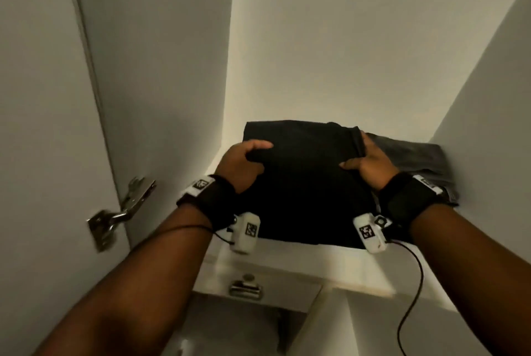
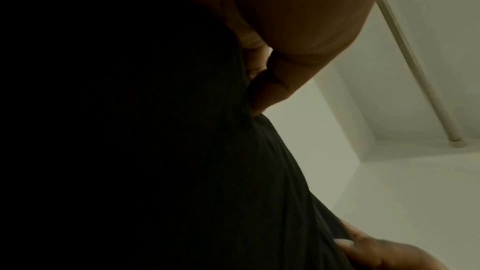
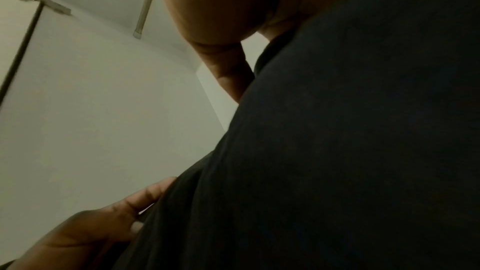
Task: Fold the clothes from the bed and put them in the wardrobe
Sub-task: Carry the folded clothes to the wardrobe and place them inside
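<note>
A folded black garment (image 1: pixel 304 183) is held at the white wardrobe shelf (image 1: pixel 310 258), its far part inside the compartment. My left hand (image 1: pixel 244 163) grips its left edge, thumb on top and fingers underneath. My right hand (image 1: pixel 365 163) grips its right edge the same way. The black garment (image 2: pixel 155 130) fills the left wrist view with a thumb (image 2: pixel 272 89) pressed on it. In the right wrist view the black garment (image 3: pixel 337 130) fills the frame, fingers (image 3: pixel 145 196) curled beneath it. A folded grey garment (image 1: pixel 411 160) lies on the shelf at the right, partly under the black one.
The open wardrobe door (image 1: pixel 43 126) with a metal hinge (image 1: pixel 120 212) stands at the left. White side walls (image 1: pixel 488 111) close in the compartment. A drawer front with a metal handle (image 1: pixel 245 289) sits below the shelf. A hanging rail (image 2: pixel 415 69) runs above.
</note>
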`<control>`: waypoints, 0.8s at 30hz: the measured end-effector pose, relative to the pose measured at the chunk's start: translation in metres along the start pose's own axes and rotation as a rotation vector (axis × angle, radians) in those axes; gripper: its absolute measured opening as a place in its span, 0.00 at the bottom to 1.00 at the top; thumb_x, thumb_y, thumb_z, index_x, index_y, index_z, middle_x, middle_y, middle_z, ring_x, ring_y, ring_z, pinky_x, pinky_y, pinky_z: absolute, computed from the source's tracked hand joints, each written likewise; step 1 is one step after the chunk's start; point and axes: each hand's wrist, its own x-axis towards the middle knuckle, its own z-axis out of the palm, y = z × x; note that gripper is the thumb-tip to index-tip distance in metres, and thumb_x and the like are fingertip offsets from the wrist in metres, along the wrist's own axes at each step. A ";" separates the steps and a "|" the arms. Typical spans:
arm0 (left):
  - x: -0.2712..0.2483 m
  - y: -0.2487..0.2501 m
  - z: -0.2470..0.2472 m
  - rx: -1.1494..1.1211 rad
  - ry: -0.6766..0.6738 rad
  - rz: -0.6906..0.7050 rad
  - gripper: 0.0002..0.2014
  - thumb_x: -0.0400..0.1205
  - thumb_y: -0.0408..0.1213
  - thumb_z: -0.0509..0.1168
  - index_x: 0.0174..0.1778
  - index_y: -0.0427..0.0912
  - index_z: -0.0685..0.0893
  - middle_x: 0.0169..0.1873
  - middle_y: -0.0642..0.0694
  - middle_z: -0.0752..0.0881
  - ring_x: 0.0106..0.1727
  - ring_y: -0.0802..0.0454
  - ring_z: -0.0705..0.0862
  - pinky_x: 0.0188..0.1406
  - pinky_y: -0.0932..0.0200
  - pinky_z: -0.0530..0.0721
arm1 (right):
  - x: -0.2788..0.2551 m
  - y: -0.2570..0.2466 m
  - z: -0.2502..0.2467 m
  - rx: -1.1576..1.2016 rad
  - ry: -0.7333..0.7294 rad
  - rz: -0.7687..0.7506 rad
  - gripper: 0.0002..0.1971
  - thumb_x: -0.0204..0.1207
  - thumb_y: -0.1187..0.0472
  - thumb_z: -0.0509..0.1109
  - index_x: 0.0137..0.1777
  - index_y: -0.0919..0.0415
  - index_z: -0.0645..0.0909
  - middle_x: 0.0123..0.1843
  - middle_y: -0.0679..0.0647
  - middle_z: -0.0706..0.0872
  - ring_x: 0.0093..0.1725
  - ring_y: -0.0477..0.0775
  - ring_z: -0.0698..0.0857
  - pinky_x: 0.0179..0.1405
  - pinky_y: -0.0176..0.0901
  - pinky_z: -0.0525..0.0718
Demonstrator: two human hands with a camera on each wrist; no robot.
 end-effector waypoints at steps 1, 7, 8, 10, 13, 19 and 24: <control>0.023 0.002 -0.004 0.016 0.012 -0.012 0.27 0.74 0.17 0.67 0.64 0.49 0.88 0.60 0.50 0.87 0.62 0.53 0.84 0.62 0.74 0.79 | 0.026 0.002 0.001 0.019 -0.004 0.003 0.52 0.67 0.70 0.80 0.89 0.50 0.58 0.78 0.50 0.76 0.76 0.54 0.77 0.79 0.53 0.73; 0.110 -0.042 0.023 0.780 -0.120 -0.347 0.32 0.79 0.48 0.71 0.81 0.59 0.73 0.86 0.38 0.59 0.78 0.32 0.73 0.80 0.47 0.72 | 0.129 0.053 0.027 -0.259 -0.098 0.322 0.56 0.76 0.52 0.80 0.90 0.52 0.40 0.85 0.64 0.67 0.77 0.70 0.75 0.76 0.62 0.77; 0.112 -0.053 0.037 0.827 -0.202 -0.356 0.36 0.78 0.53 0.73 0.83 0.60 0.70 0.88 0.38 0.55 0.81 0.32 0.69 0.82 0.46 0.70 | 0.137 0.070 0.035 -0.349 -0.137 0.347 0.59 0.74 0.49 0.81 0.90 0.51 0.38 0.86 0.64 0.65 0.79 0.70 0.73 0.77 0.62 0.76; 0.110 -0.069 0.064 0.874 -0.382 -0.358 0.43 0.77 0.63 0.72 0.87 0.61 0.63 0.89 0.41 0.53 0.85 0.32 0.62 0.85 0.42 0.63 | 0.142 0.091 0.051 -0.529 -0.213 0.292 0.63 0.70 0.43 0.81 0.89 0.46 0.34 0.88 0.62 0.59 0.81 0.70 0.70 0.80 0.62 0.72; 0.109 -0.083 0.084 0.947 -0.459 -0.415 0.48 0.75 0.70 0.69 0.88 0.66 0.53 0.90 0.44 0.48 0.86 0.25 0.51 0.85 0.32 0.56 | 0.141 0.085 0.063 -0.816 -0.199 0.169 0.64 0.68 0.34 0.79 0.88 0.40 0.31 0.90 0.59 0.40 0.87 0.72 0.53 0.83 0.68 0.58; 0.100 -0.105 0.088 0.992 -0.484 -0.471 0.62 0.58 0.86 0.64 0.84 0.75 0.38 0.88 0.54 0.34 0.87 0.28 0.34 0.82 0.19 0.45 | 0.169 0.068 0.091 -1.042 -0.567 0.081 0.70 0.53 0.22 0.79 0.87 0.34 0.36 0.90 0.50 0.32 0.88 0.69 0.35 0.84 0.79 0.49; 0.090 -0.106 0.086 1.027 -0.472 -0.457 0.60 0.61 0.86 0.62 0.84 0.75 0.36 0.87 0.54 0.30 0.87 0.32 0.31 0.83 0.22 0.43 | 0.166 0.086 0.095 -1.098 -0.670 0.151 0.70 0.52 0.16 0.73 0.86 0.34 0.33 0.90 0.49 0.31 0.88 0.69 0.34 0.84 0.78 0.47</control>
